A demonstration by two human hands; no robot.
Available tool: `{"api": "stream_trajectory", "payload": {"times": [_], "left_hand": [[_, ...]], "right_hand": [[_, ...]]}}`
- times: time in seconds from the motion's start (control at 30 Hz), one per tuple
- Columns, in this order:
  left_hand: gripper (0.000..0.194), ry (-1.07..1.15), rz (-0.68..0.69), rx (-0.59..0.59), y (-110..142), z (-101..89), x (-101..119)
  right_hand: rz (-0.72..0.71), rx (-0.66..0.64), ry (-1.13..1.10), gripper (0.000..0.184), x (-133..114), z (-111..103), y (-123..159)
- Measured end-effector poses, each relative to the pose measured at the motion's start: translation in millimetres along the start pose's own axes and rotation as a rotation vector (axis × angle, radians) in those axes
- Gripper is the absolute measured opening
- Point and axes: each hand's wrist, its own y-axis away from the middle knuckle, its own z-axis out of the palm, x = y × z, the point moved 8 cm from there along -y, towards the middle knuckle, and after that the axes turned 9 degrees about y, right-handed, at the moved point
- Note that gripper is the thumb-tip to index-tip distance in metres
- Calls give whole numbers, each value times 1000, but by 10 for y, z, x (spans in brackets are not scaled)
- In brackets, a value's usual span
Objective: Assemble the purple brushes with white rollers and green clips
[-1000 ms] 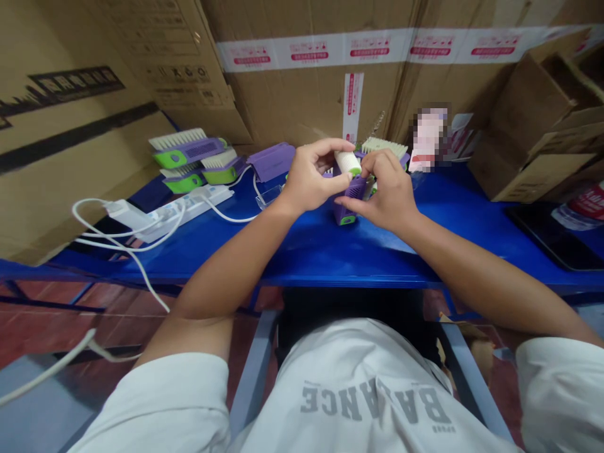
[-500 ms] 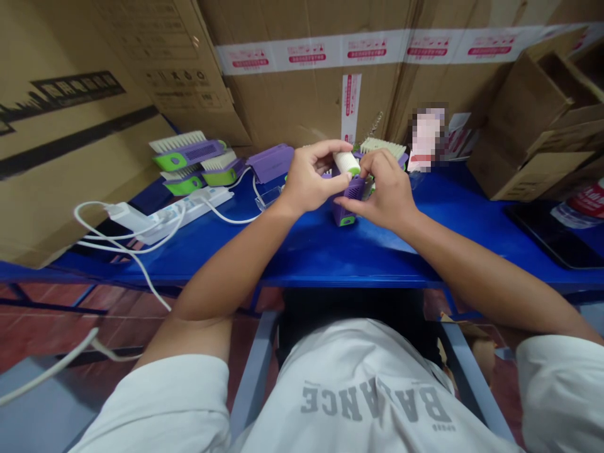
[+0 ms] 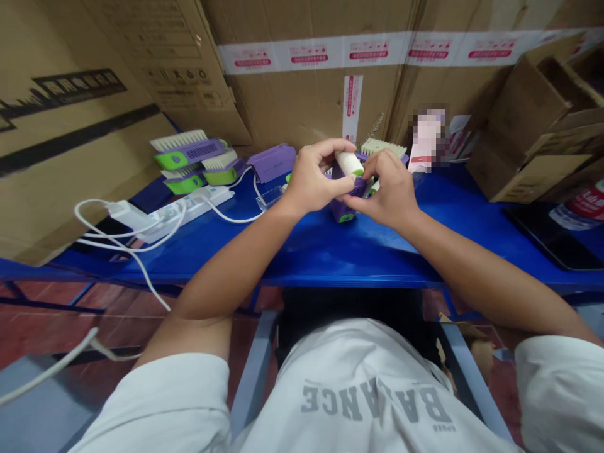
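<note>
My left hand (image 3: 314,176) is closed round a white ribbed roller (image 3: 349,163) with a green end, fingers over the top and thumb underneath. Just below the roller is a purple vented housing (image 3: 343,207) with a green lower end, partly covered by my hands. My right hand (image 3: 389,189) is curled in from the other side, its index finger by the roller's green end and its thumb against the purple housing. Behind my right hand a white-bristled brush (image 3: 384,148) shows in part.
Several purple and green bristle brushes (image 3: 191,151) are piled at the left, near a purple case (image 3: 271,162). A white power strip (image 3: 165,223) with looping cables lies in front. At the right are a black phone (image 3: 554,236), a red-labelled bottle (image 3: 582,204) and cardboard boxes (image 3: 523,132).
The right hand's fingers have shifted slightly at the roller's green end. Both hands otherwise keep their places, and the housing's lower end sits a touch higher.
</note>
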Motion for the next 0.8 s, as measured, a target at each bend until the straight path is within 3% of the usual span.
{"api": "stream_trajectory", "payload": {"times": [0.2,0.47,0.8], "left_hand": [[47,15,-34,49,-24,-51,-64],[46,33,-93,47,-42,-112,-72],[61,87,-71,3,-3,-82,-102]], "right_hand": [[32,-22,-19,52,-16,43,-10],[90,7,-80,61,-11,34,-10],[30,-17,-138,79,-9,34,-14]]}}
